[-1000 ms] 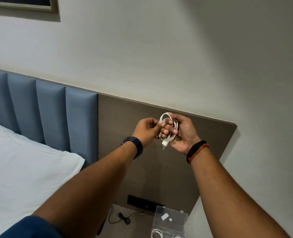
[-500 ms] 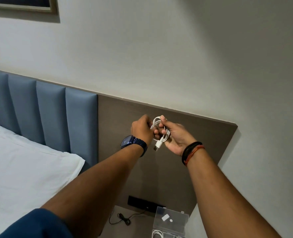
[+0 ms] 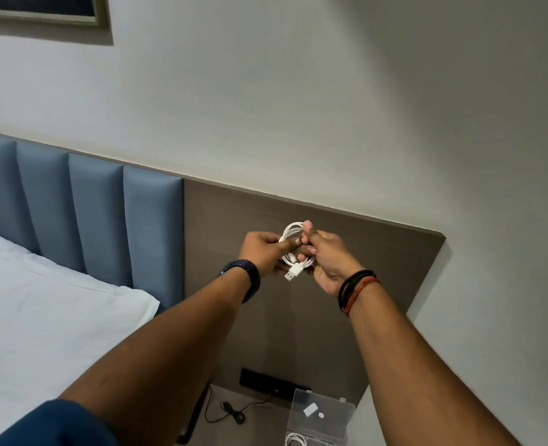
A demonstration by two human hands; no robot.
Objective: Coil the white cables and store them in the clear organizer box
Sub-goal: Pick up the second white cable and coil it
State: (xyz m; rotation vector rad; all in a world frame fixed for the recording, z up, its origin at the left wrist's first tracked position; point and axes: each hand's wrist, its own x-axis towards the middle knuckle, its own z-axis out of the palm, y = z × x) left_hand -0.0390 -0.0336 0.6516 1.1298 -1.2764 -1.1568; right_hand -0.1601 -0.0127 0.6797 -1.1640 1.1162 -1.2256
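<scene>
Head view first — how much room are the hands getting?
— Plenty: both hands are working in mid-air in front of the dark brown wood-grain wall panel (image 3: 346,317), with the blue padded headboard (image 3: 99,217) and the white bed sheet (image 3: 50,320) lying well off to the left.

And the grip?
— The left hand (image 3: 263,252) and the right hand (image 3: 327,257) are closing together on the coiled white USB cable (image 3: 293,244). Its loops are sitting between the two sets of fingers, rising above the right thumb, and the white USB plug (image 3: 293,272) is poking out below.

Containers?
— The clear plastic organizer box (image 3: 321,420) is standing open at the bottom edge, well below the hands, lid tilted up. Another white cable coil (image 3: 296,441) is lying inside it, and a black cord (image 3: 231,413) is resting beside it.
</scene>
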